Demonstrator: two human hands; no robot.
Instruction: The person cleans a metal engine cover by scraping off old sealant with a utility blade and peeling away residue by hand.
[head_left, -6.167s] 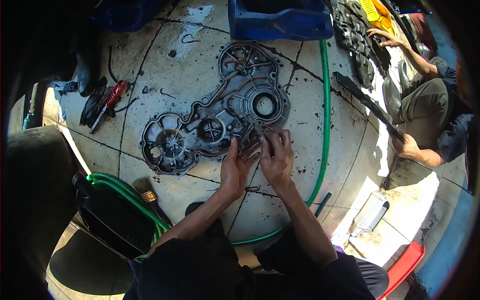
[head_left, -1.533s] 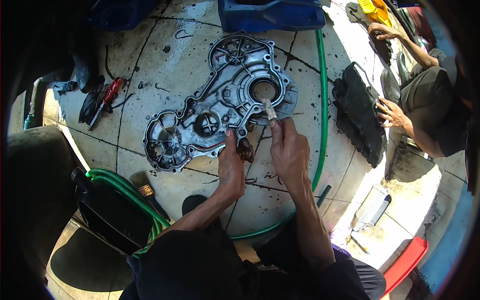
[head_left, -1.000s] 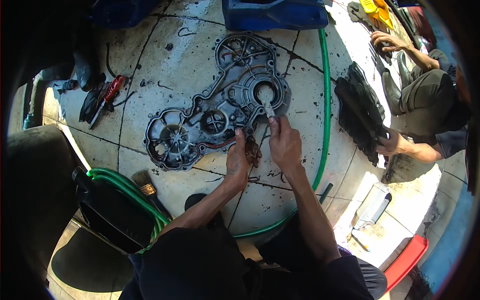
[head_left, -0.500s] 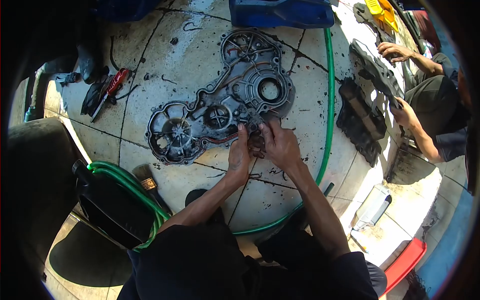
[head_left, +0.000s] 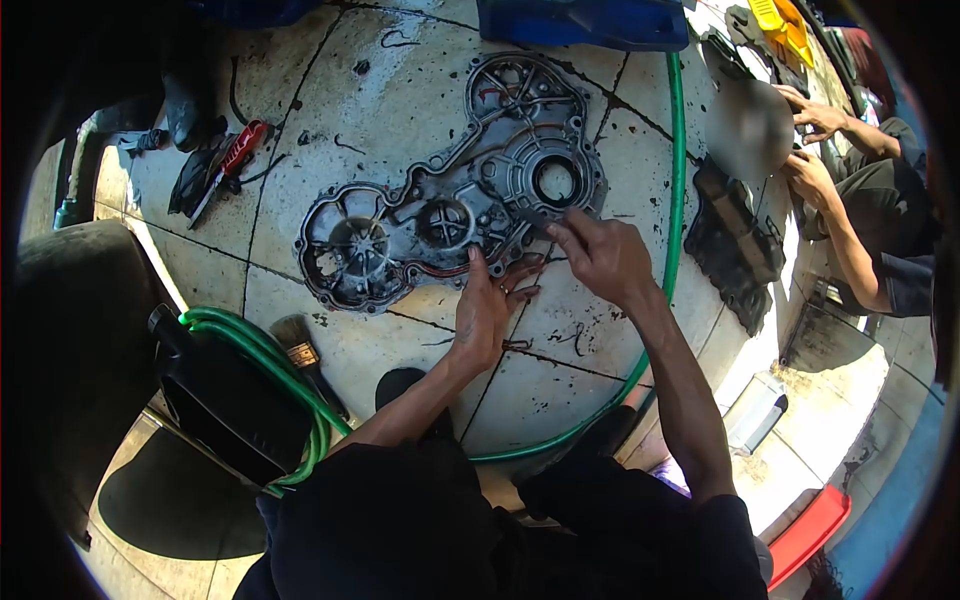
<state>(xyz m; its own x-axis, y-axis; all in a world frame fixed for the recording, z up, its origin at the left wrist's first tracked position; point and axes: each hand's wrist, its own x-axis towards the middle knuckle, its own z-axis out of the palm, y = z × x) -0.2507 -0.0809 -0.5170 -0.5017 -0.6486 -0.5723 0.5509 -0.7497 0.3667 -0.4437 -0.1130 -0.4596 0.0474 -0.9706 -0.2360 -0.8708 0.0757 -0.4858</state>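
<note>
A grey metal engine timing cover (head_left: 460, 222), oily and ribbed inside, lies on the tiled floor in front of me. My left hand (head_left: 483, 315) grips its near edge, thumb over the rim and fingers spread just below it. In my right hand (head_left: 610, 262) is a dark flat scraper (head_left: 533, 216), its blade against the cover beside the round hole. The fist hides most of its handle. Thin dark strips (head_left: 580, 338) and crumbs lie on the tiles near my hands.
A green hose (head_left: 675, 180) curves along the right and coils round a black jug (head_left: 225, 400) beside a paintbrush (head_left: 300, 350). A red-handled knife (head_left: 235, 155) lies at left. Another person's hands (head_left: 815, 175) work at right, near a dark ribbed part (head_left: 735, 235). A blue container (head_left: 585, 22) stands beyond.
My right hand has drawn away from the left, up and right along the cover's edge, and the scraper now shows. The co-worker's hands have moved closer together.
</note>
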